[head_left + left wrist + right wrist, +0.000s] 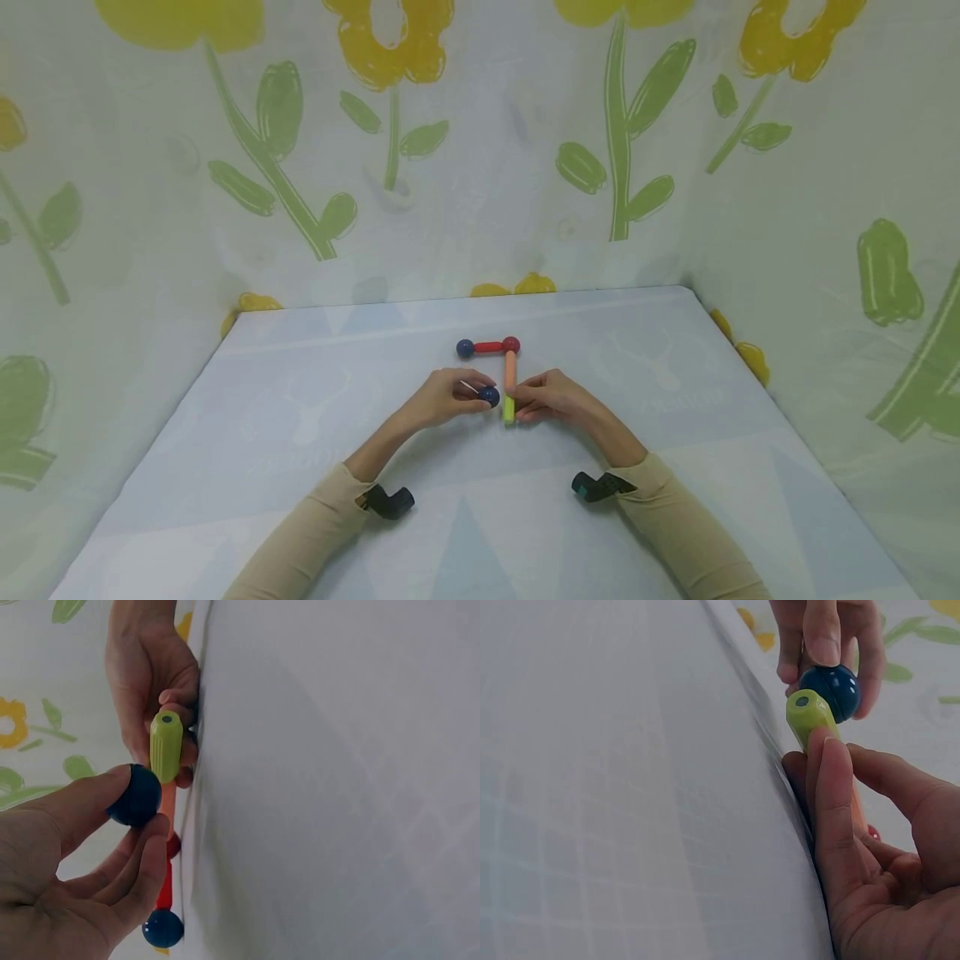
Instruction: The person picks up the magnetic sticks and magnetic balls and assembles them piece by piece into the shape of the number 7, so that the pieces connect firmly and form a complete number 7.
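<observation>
My left hand [444, 398] pinches a dark blue ball [135, 796] between thumb and fingertips. Just right of it, my right hand [558, 397] grips a yellow-green stick [808, 718], whose near end has a small dark disc in its face. An orange stick [511, 369] lies in line with the green one and runs away from me to a red ball [511, 344]. From there a red stick [488, 347] leads left to a second blue ball [465, 348]. In the right wrist view the held ball is close beside the green end; whether they touch I cannot tell.
A pale patterned cloth [315, 500] covers the table under the pieces. Behind and at both sides hang curtains [487, 167] printed with yellow flowers and green leaves. A black wrist-worn device [390, 502] sits by each sleeve.
</observation>
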The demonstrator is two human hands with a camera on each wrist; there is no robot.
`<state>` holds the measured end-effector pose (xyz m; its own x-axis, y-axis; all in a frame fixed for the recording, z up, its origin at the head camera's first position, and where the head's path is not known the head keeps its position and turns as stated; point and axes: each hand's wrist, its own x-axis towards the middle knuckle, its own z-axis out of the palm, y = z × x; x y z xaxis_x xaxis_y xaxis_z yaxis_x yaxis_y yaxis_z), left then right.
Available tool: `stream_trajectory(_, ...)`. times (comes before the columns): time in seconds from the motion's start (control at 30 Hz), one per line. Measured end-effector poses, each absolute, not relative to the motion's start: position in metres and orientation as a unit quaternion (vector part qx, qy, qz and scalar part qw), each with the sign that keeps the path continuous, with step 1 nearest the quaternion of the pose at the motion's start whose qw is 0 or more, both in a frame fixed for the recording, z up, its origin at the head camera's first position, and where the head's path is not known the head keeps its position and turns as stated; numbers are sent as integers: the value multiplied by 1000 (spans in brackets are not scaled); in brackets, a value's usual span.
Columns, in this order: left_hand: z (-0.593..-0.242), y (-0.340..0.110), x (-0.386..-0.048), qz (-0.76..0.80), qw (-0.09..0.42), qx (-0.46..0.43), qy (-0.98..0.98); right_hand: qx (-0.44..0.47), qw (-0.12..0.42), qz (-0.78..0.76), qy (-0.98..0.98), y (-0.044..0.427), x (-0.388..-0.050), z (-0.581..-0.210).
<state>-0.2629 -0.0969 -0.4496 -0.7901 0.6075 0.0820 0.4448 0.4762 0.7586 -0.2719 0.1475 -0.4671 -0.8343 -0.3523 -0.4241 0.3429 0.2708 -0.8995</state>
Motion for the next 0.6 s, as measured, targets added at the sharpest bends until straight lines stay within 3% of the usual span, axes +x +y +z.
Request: stream_trajectory(0.6, -453, -95, -251, 412, 119, 339, 837, 4, 282, -598, 750, 148, -272, -468)
